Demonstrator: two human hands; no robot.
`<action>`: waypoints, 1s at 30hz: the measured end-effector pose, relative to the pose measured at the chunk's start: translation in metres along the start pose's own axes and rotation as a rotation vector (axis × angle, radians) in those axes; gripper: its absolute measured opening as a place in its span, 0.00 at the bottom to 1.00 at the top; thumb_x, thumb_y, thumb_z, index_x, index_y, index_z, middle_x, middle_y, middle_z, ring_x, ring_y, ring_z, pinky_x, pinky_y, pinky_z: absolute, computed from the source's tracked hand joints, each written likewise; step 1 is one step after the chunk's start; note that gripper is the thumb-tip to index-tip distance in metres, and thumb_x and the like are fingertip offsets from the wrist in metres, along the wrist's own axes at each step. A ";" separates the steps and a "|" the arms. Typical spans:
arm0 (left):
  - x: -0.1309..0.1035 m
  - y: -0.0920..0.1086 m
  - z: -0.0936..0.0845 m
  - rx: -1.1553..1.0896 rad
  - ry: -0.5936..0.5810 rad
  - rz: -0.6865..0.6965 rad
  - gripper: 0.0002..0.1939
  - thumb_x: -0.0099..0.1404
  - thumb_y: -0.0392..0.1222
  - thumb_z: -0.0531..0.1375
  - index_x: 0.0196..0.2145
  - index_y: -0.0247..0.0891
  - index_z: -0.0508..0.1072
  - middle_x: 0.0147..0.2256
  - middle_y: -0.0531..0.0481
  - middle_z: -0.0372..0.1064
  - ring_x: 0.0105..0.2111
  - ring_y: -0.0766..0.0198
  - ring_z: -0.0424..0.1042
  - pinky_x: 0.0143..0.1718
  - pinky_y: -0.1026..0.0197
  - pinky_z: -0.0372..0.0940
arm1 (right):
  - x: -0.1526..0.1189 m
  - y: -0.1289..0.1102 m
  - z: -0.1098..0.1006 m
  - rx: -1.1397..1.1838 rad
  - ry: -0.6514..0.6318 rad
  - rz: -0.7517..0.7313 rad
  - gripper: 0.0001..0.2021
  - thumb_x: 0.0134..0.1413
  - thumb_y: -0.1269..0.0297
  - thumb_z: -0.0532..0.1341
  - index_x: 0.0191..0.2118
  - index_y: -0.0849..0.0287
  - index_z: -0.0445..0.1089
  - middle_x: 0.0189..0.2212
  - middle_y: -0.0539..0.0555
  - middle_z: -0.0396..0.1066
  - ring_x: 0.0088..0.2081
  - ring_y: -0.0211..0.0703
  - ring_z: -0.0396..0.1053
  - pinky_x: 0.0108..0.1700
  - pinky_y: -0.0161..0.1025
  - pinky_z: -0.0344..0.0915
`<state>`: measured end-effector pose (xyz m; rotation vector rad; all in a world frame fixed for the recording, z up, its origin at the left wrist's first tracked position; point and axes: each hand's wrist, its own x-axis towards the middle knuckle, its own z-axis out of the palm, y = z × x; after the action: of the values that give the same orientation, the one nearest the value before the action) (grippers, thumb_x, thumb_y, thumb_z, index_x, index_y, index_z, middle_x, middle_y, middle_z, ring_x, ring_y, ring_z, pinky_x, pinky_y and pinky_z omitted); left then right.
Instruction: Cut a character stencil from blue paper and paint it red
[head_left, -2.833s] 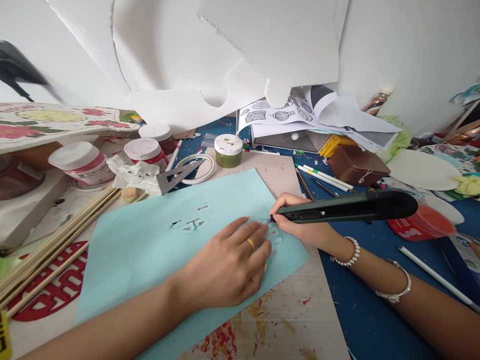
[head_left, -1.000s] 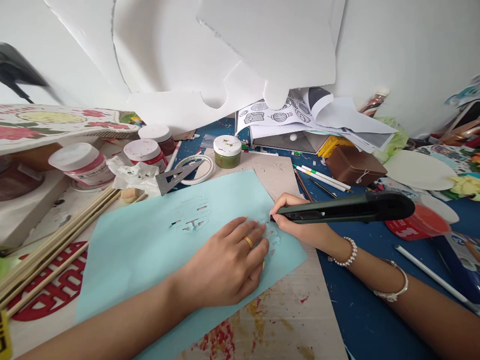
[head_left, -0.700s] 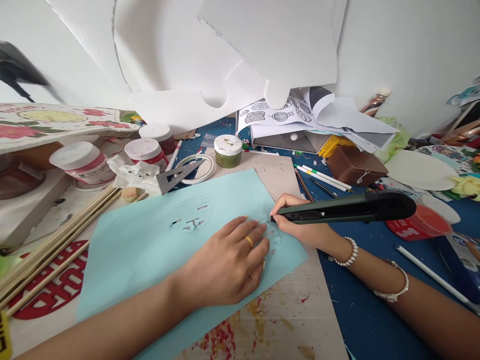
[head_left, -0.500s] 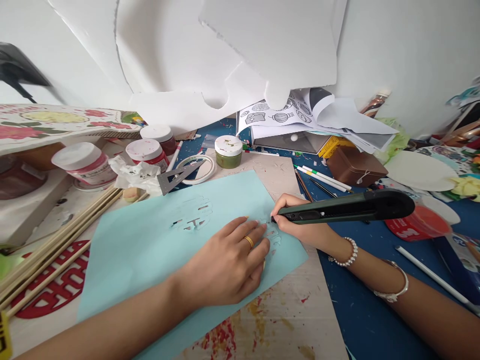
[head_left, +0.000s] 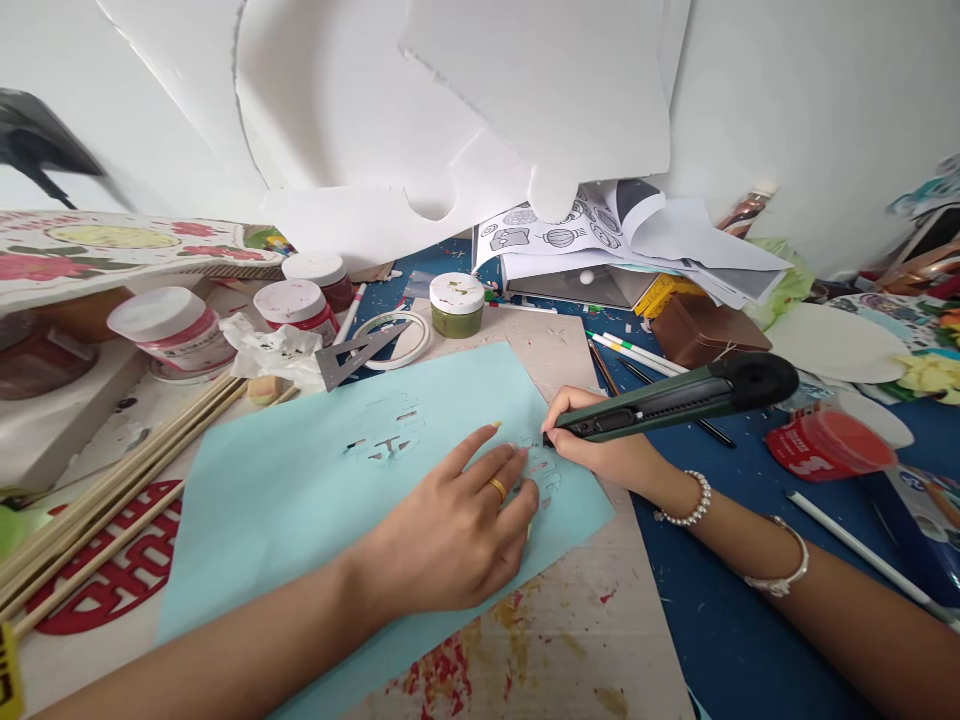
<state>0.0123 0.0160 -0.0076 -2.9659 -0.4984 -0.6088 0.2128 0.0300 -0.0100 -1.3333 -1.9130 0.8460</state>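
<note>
A light blue sheet of paper [head_left: 270, 500] lies at a slant on a paint-stained board [head_left: 592, 620]. Small openings are cut in it, one group left of centre and another near its right corner. My left hand [head_left: 465, 520], with a gold ring, rests flat on the paper, fingers stretched out and slightly apart beside the right group. In my right hand [head_left: 592, 440] is a dark green utility knife [head_left: 675, 400], pinched near its front end. Its tip meets the paper by the right-hand cuts; the blade itself is hidden by my fingers.
Several paint jars [head_left: 457, 305] stand behind the paper, near a tape roll [head_left: 412, 340] and a metal set square [head_left: 360, 355]. Wooden sticks [head_left: 112, 480] cross a red cut-out [head_left: 112, 580] at left. A brown box [head_left: 705, 330] and a red tub [head_left: 829, 445] stand at right.
The knife's rear end has swung a little up and to the left, while its tip stays almost in place. My left index finger has lifted and spread slightly away from the others.
</note>
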 end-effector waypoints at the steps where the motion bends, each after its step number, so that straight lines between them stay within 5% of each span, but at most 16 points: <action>1: 0.000 0.001 0.000 0.017 0.019 0.018 0.12 0.62 0.36 0.49 0.37 0.27 0.69 0.41 0.37 0.69 0.44 0.54 0.65 0.54 0.48 0.49 | 0.001 0.000 -0.001 0.018 -0.008 0.008 0.06 0.43 0.77 0.55 0.25 0.59 0.62 0.22 0.47 0.64 0.24 0.34 0.62 0.25 0.31 0.58; 9: -0.001 0.000 0.000 0.008 0.005 0.055 0.11 0.62 0.36 0.49 0.37 0.28 0.69 0.41 0.39 0.68 0.44 0.56 0.65 0.53 0.51 0.52 | 0.006 -0.002 -0.023 0.101 -0.106 -0.087 0.05 0.47 0.71 0.58 0.33 0.60 0.65 0.26 0.49 0.67 0.25 0.33 0.63 0.25 0.30 0.60; 15: 0.000 -0.001 0.000 -0.039 -0.021 0.067 0.11 0.62 0.35 0.50 0.36 0.29 0.69 0.43 0.39 0.67 0.44 0.56 0.65 0.52 0.51 0.52 | 0.009 0.004 -0.019 0.150 -0.307 -0.135 0.04 0.47 0.70 0.59 0.32 0.61 0.68 0.28 0.51 0.69 0.29 0.36 0.67 0.30 0.32 0.63; 30: 0.000 -0.002 0.000 -0.068 -0.049 0.080 0.10 0.62 0.35 0.51 0.37 0.27 0.69 0.44 0.37 0.66 0.45 0.55 0.63 0.51 0.52 0.53 | 0.012 0.007 -0.015 0.169 -0.350 -0.164 0.06 0.45 0.74 0.60 0.32 0.62 0.70 0.29 0.51 0.72 0.31 0.35 0.69 0.31 0.30 0.65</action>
<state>0.0120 0.0179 -0.0079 -3.0547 -0.3669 -0.5578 0.2252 0.0450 -0.0056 -0.9601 -2.1236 1.1881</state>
